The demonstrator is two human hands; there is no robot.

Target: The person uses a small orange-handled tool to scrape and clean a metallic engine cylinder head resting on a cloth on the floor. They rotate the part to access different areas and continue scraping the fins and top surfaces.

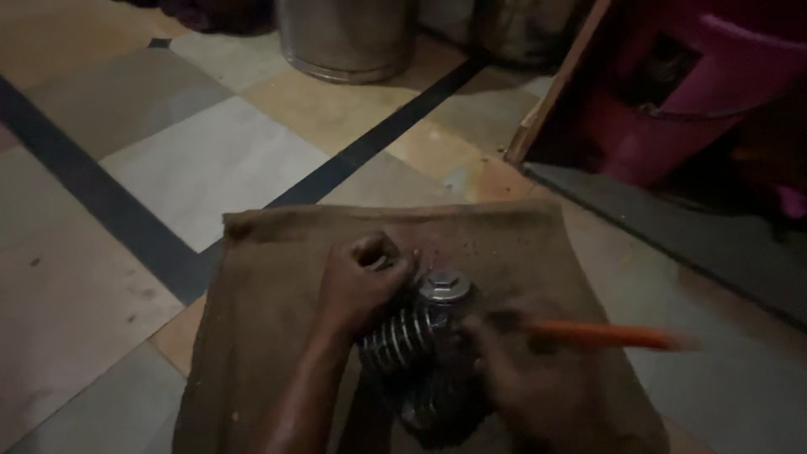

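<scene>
Left hand (363, 286) grips finned metal part (412, 332); right hand (525, 378) holds orange-handled tool (609, 336).

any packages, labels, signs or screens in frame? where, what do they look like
None in view. Only a finned metal part with a hex bolt on top, on a brown sackcloth, gripped by the left hand; the right hand holds an orange-handled tool. A steel drum stands at top.
</scene>
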